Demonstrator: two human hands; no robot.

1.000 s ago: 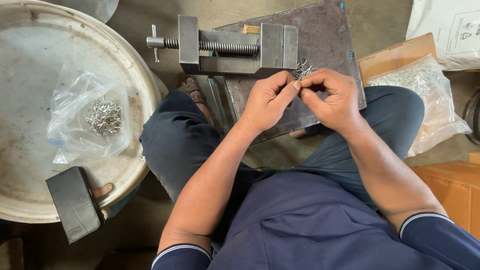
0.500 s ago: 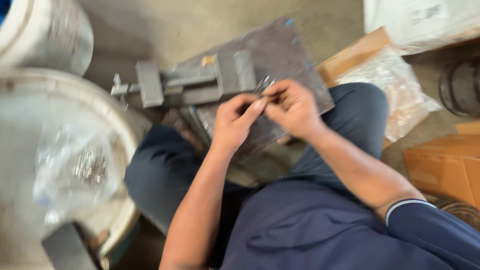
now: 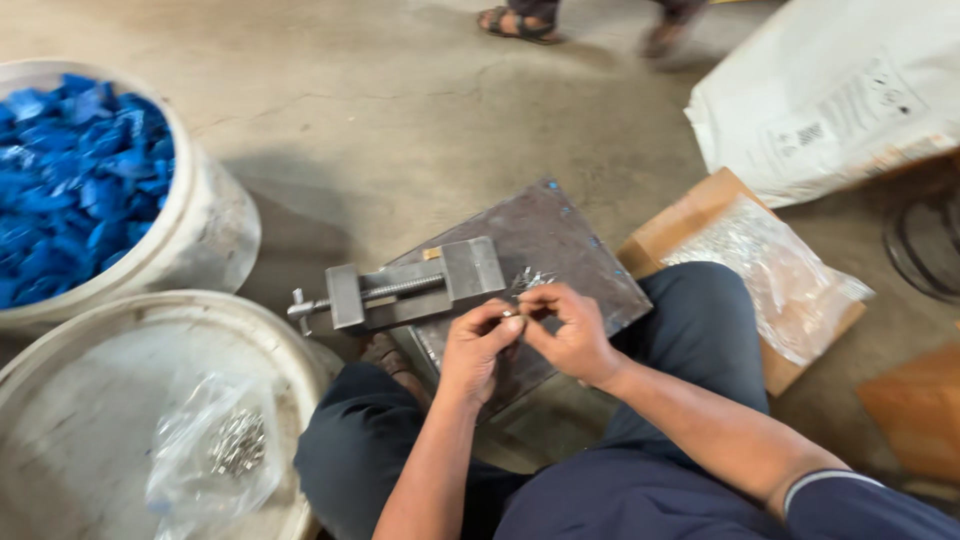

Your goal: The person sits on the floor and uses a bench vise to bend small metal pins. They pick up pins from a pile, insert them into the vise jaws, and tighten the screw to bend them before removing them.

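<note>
Head view: both hands, left (image 3: 478,345) and right (image 3: 570,335), pinch a small metal part (image 3: 512,313) at centre frame, beside the vise (image 3: 405,287). Upper left, bucket (image 3: 215,225) holds blue pieces (image 3: 70,180); lower left, bag (image 3: 215,455) holds metal bits.

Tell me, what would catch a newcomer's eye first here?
Probably the white bucket of bright blue pieces at upper left. Then the left hand and right hand, meeting at centre over a dark metal plate, beside a grey vise.
</note>
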